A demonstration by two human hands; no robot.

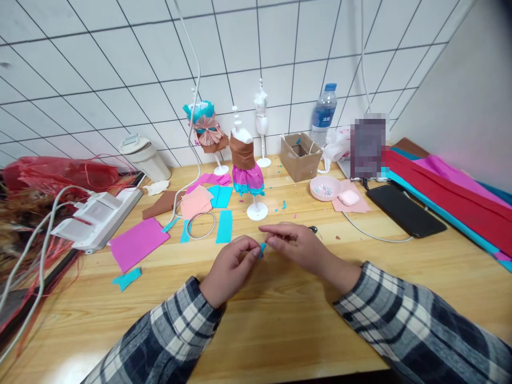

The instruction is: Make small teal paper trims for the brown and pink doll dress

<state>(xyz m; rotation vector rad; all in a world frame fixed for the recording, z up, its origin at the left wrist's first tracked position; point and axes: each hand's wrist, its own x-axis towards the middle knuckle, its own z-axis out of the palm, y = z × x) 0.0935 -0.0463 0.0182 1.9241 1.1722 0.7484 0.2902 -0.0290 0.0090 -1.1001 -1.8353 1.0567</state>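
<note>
Left-hand grip (232, 266) clasps a small blue scrap (262, 250), pinched between thumb and forefinger over the worktop (272, 336); the right hand (298, 246) is just beside it at three o'clock, and whether its fingers grasp anything cannot be told. From the scrap, a dressed mannequin (242, 152) stands near twelve o'clock, a cardboard box (304, 164) at one, a magenta sheet (139, 244) at nine.
</note>
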